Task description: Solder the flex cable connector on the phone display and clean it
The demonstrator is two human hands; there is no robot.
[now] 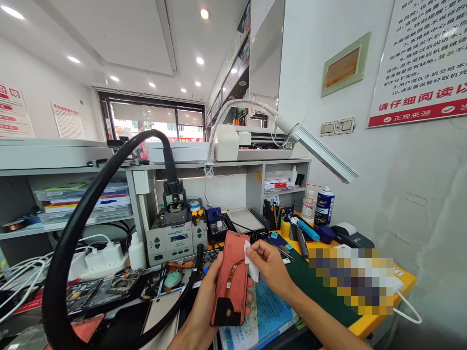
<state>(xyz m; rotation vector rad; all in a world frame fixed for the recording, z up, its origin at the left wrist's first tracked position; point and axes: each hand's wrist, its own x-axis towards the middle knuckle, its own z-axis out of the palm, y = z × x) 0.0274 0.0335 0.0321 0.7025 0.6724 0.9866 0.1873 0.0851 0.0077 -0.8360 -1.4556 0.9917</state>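
My left hand (pixel 207 304) is wrapped round the edges of a phone screen (pixel 229 272), held upright with its coppery-pink back towards me. A brown flex cable (pixel 230 279) runs down that back to a black lower end. My right hand (pixel 270 265) pinches a small white wipe (pixel 252 266) against the screen's upper right edge. Below the screen, a blue-and-white printed packet (pixel 268 311) lies on the bench.
A hot-air station (pixel 173 243) stands behind, its thick black hose (pixel 69 233) arching across the left. Phone boards (pixel 124 282) lie at left. A green mat (pixel 321 291), blue spray can (pixel 324 206) and clear bottle (pixel 308 206) are at right. A lamp (pixel 324 153) hangs above.
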